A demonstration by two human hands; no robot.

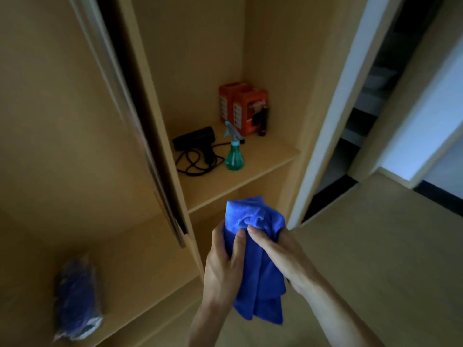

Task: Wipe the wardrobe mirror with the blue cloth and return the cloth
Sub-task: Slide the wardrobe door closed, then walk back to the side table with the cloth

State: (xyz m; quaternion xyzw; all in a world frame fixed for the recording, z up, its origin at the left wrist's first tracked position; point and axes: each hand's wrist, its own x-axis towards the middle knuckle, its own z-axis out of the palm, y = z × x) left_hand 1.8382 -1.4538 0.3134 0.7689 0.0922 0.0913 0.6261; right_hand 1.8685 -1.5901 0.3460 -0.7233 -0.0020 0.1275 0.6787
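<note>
Left hand (223, 259) and right hand (278, 251) both hold the bunched blue cloth (260, 284) in a closed grip. The orange boxes' (248, 106) labels are unreadably blurred.

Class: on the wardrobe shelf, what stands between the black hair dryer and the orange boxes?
A green spray bottle, standing upright; the head view shows it.

Spray bottle (234, 156) on shelf (265, 169), right of hair dryer (198, 144).
</note>
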